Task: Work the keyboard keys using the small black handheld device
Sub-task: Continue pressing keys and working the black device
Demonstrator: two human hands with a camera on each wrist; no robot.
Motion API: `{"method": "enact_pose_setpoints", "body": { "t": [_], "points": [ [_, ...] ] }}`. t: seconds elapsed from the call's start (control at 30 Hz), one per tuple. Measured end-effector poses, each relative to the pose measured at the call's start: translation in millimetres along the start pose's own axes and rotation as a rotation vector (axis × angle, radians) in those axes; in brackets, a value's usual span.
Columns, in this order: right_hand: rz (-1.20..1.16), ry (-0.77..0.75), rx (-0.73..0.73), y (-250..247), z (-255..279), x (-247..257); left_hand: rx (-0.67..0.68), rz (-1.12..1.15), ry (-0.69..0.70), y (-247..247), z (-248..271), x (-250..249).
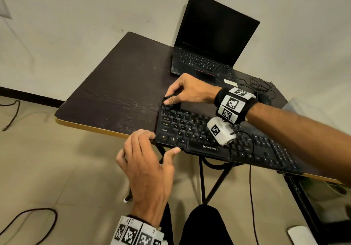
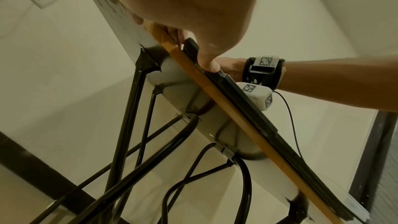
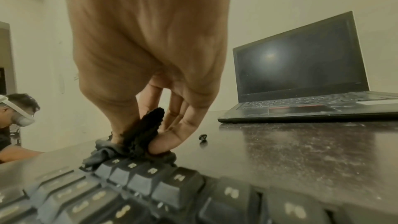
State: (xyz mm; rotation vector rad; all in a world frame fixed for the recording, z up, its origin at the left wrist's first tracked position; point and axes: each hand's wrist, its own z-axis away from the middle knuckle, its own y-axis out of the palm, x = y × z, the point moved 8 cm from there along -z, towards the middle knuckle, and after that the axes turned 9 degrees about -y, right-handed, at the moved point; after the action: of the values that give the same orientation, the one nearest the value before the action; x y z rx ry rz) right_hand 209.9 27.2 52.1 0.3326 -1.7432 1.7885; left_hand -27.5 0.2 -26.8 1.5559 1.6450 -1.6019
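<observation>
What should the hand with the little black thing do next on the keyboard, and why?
Probably slide it rightward along the top row. The right hand pinches the small black device at the keyboard's far-left corner, pressed onto the first keys, so the other keys seem untouched. The left hand touches the keyboard's near corner, which should steady it.

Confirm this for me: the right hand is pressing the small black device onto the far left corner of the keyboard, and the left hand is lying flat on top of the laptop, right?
Not quite. The right hand does press the small black device onto the keyboard at its far left corner, but the left hand is not on the laptop. The head view shows it steadying the keyboard's near left corner at the table edge.
</observation>
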Motion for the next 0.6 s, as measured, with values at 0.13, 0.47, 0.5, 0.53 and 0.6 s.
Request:
{"method": "enact_pose_setpoints", "body": {
  "t": [0.13, 0.47, 0.5, 0.53, 0.6],
  "points": [
    [0.041, 0.057, 0.013, 0.5, -2.7, -5.4, -0.012, -0.018, 0.006, -1.2, 0.3, 1.0],
    [0.158, 0.156, 0.111, -20.3, 38.9, -30.7, -0.029, -0.025, 0.032, -0.7, 1.5, 1.6],
    [0.161, 0.162, 0.108, -23.5, 48.2, -36.5, -0.027, -0.029, 0.033, -0.3, 1.4, 1.6],
    [0.163, 0.172, 0.1, -27.0, 59.4, -42.7, -0.026, -0.031, 0.035, 0.1, 1.5, 1.5],
    [0.179, 0.192, 0.077, -34.9, 83.9, -56.0, -0.028, -0.029, 0.041, -0.1, 1.6, 1.5]
  ]
}}
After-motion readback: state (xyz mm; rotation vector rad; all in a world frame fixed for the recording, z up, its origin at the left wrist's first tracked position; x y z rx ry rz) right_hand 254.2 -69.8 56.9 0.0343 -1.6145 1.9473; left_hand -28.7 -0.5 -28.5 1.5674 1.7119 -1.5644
